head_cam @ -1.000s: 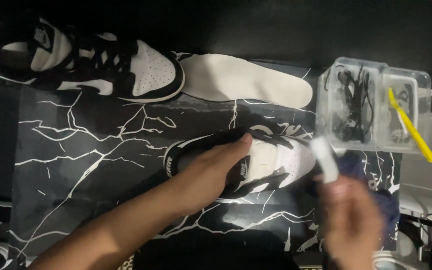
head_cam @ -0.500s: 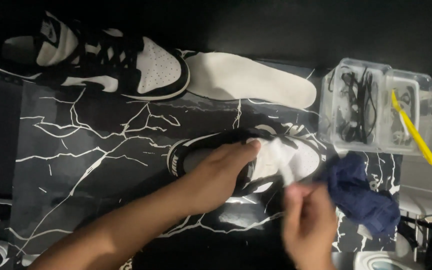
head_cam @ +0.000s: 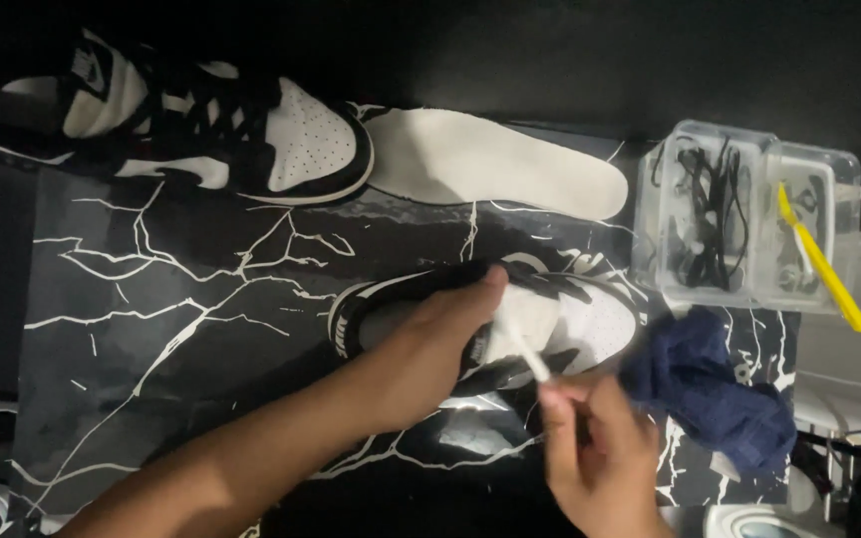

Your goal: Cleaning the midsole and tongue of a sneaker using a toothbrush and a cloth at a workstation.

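Note:
My left hand (head_cam: 429, 349) presses down on a black and white sneaker (head_cam: 590, 319) lying in the middle of a black mat with white crack lines (head_cam: 181, 319). Its fingers cover the shoe's opening and side. My right hand (head_cam: 595, 453) is below the shoe and pinches a thin white brush-like tool (head_cam: 522, 344), blurred, whose tip lies against the shoe's side panel.
A second matching sneaker (head_cam: 231, 134) sits at the top left, with a white insole (head_cam: 495, 159) beside it. A clear plastic box (head_cam: 749, 214) at the right holds black laces and a yellow tool (head_cam: 821, 259). A crumpled dark blue cloth (head_cam: 710, 389) lies right of the shoe.
My right hand has come in from the right with the white tool and brought it onto the shoe's side. The blue cloth is uncovered. My left hand has stayed on the shoe.

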